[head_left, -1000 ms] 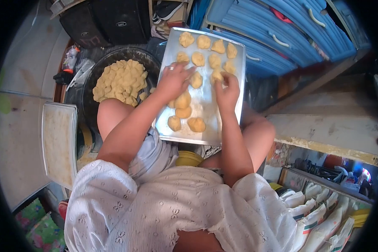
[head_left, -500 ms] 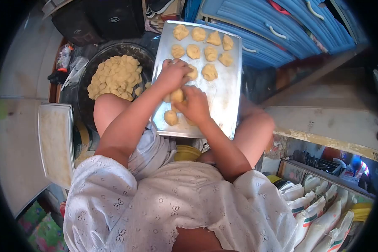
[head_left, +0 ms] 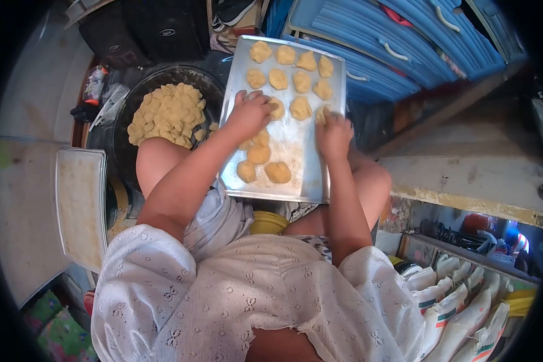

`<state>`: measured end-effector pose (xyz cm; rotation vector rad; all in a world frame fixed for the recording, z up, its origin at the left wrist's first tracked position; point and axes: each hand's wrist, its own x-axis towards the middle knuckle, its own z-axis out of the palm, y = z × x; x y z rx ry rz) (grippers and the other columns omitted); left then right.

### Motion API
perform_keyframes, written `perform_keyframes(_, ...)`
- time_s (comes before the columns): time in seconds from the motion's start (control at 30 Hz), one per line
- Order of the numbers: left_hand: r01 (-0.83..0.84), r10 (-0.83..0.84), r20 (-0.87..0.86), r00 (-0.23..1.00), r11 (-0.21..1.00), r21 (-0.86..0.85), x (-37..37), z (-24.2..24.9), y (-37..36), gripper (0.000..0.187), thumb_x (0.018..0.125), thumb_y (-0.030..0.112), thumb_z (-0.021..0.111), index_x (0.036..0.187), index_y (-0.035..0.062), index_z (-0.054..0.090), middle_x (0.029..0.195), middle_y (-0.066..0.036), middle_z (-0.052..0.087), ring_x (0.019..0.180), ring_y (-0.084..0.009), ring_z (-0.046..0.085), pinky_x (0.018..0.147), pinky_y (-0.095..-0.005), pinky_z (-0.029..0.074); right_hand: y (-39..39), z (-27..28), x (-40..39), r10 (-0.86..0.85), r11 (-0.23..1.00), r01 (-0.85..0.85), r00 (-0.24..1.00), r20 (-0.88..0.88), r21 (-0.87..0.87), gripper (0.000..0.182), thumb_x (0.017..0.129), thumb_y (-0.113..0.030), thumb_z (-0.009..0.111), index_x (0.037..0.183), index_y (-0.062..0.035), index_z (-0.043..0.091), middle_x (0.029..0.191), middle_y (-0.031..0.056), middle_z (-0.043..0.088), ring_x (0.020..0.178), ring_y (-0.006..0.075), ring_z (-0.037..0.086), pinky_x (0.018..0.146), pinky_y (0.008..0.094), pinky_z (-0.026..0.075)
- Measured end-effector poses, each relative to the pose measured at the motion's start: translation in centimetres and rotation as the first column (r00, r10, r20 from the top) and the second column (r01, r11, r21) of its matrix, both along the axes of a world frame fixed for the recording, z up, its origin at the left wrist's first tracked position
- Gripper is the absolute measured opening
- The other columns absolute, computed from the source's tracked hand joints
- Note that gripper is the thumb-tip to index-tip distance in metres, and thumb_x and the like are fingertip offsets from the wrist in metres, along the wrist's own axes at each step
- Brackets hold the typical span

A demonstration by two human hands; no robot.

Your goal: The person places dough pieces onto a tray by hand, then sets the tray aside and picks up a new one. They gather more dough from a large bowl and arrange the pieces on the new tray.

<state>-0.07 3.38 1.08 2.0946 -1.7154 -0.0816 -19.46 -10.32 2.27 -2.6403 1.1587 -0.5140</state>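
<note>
A metal baking tray (head_left: 295,187) rests across my lap, with several rough yellow dough pieces set out in rows toward its far end. My left hand (head_left: 251,114) is over the tray's left side, its fingers curled on a dough piece (head_left: 276,109). At the right edge, my right hand (head_left: 334,136) grips another dough piece (head_left: 323,113) at the tray's surface; the fingers partly hide it. Nearer to me lie a flattened dough lump (head_left: 278,172), a rounder dough lump (head_left: 246,171) and a dough lump (head_left: 259,154) close to my left wrist.
A wide black basin (head_left: 122,145) holding a heap of dough pieces (head_left: 168,113) stands to the left. Another tray (head_left: 81,205) leans at far left. Blue drawers (head_left: 356,54) stand beyond the tray; a wooden plank (head_left: 464,175) and white packets (head_left: 446,314) are at right.
My right hand has moved from the tray's middle to its right edge with a dough piece. The near dough lumps are uncovered. My left hand has shifted only slightly.
</note>
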Motion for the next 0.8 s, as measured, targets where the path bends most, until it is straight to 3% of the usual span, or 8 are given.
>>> perform_keyframes(0.07, -0.012, 0.012, 0.004, 1.000, 1.000, -0.014, -0.2, -0.2, 0.2, 0.031, 0.081, 0.023, 0.062, 0.110, 0.0149, 0.063, 0.115, -0.006, 0.057, 0.119, -0.0245, 0.044, 0.102, -0.0478, 0.022, 0.6, 0.9, 0.4, -0.030, 0.979, 0.032, 0.999, 0.015, -0.204, 0.042, 0.077, -0.023, 0.062, 0.117, -0.0085, 0.058, 0.111, 0.0081, 0.058, 0.110, 0.0267, 0.046, 0.095, 0.0434, 0.030)
perform_keyframes(0.17, -0.021, 0.022, 0.004, 1.000, 0.999, -0.024, -0.4, 0.1, 0.0, 0.030, 0.080, 0.023, 0.062, 0.109, 0.0147, 0.063, 0.111, -0.005, 0.058, 0.115, -0.0235, 0.046, 0.101, -0.0480, 0.023, 1.0, 1.9, 2.0, 0.181, 0.981, -0.170, 0.974, 0.137, -0.090, 0.044, 0.074, -0.025, 0.066, 0.116, -0.0114, 0.060, 0.109, 0.0076, 0.058, 0.110, 0.0270, 0.045, 0.095, 0.0464, 0.027)
perform_keyframes(0.3, -0.051, 0.051, 0.009, 0.999, 0.999, -0.016, -0.6, 0.0, -0.4, 0.030, 0.079, 0.022, 0.063, 0.108, 0.0145, 0.063, 0.109, -0.005, 0.058, 0.114, -0.0234, 0.046, 0.101, -0.0481, 0.023, 2.1, 0.8, 3.7, 0.177, 0.971, -0.185, 0.982, -0.065, -0.151, 0.050, 0.071, -0.025, 0.070, 0.118, -0.0158, 0.057, 0.102, 0.0074, 0.058, 0.104, 0.0253, 0.047, 0.093, 0.0456, 0.027)
perform_keyframes(0.53, -0.066, 0.056, -0.081, 0.995, 0.991, -0.114, 0.3, 1.0, 0.2, 0.046, 0.075, 0.025, 0.065, 0.119, 0.0136, 0.057, 0.115, -0.008, 0.055, 0.114, -0.0264, 0.046, 0.099, -0.0460, 0.026, 3.7, 1.8, 3.4, 0.131, 0.975, -0.123, 0.991, 0.031, -0.186, 0.040, 0.072, -0.024, 0.070, 0.109, -0.0123, 0.061, 0.097, 0.0080, 0.057, 0.101, 0.0268, 0.048, 0.091, 0.0447, 0.030)
perform_keyframes(0.6, -0.118, 0.104, -0.098, 0.990, 0.980, -0.157, 0.9, 1.8, 0.4, 0.043, 0.075, 0.024, 0.062, 0.116, 0.0115, 0.059, 0.107, -0.010, 0.057, 0.113, -0.0296, 0.047, 0.099, -0.0430, 0.027, 4.7, 2.5, 2.8, 0.176, 0.983, -0.180, 0.977, 0.121, 0.024, 0.038, 0.074, -0.024, 0.069, 0.107, -0.0083, 0.060, 0.101, 0.0112, 0.056, 0.100, 0.0309, 0.050, 0.087, 0.0433, 0.037)
perform_keyframes(0.67, -0.168, 0.161, -0.199, 0.967, 0.986, -0.017, 2.0, 2.9, 0.9, 0.043, 0.075, 0.022, 0.062, 0.116, 0.0106, 0.058, 0.108, -0.011, 0.057, 0.113, -0.0290, 0.047, 0.095, -0.0422, 0.033, 6.2, 2.6, 2.5, 0.287, 0.863, -0.328, 0.944, 0.161, 0.385, 0.040, 0.076, -0.024, 0.067, 0.110, -0.0054, 0.057, 0.106, 0.0151, 0.054, 0.101, 0.0347, 0.052, 0.083, 0.0423, 0.044)
perform_keyframes(0.73, -0.172, 0.161, -0.162, 0.974, 0.984, -0.055, 2.6, 3.4, 1.6, 0.041, 0.075, 0.021, 0.062, 0.113, 0.0078, 0.058, 0.107, -0.013, 0.057, 0.106, -0.0318, 0.052, 0.087, -0.0414, 0.041, 8.0, 2.6, 3.2, 0.307, 0.832, -0.342, 0.940, 0.151, 0.438, 0.039, 0.077, -0.023, 0.066, 0.110, -0.0050, 0.057, 0.107, 0.0174, 0.054, 0.100, 0.0347, 0.054, 0.083, 0.0412, 0.046)
perform_keyframes(0.8, -0.119, 0.243, -0.321, 0.915, 0.925, 0.362, 2.3, 4.6, 2.7, 0.037, 0.075, 0.021, 0.062, 0.108, 0.0051, 0.058, 0.104, -0.016, 0.058, 0.099, -0.0355, 0.056, 0.083, -0.0421, 0.045, 9.1, 1.4, 3.9, 0.256, 0.839, -0.334, 0.939, 0.231, 0.430, 0.037, 0.076, -0.022, 0.066, 0.109, -0.0054, 0.058, 0.103, 0.0172, 0.055, 0.100, 0.0340, 0.054, 0.085, 0.0410, 0.045)
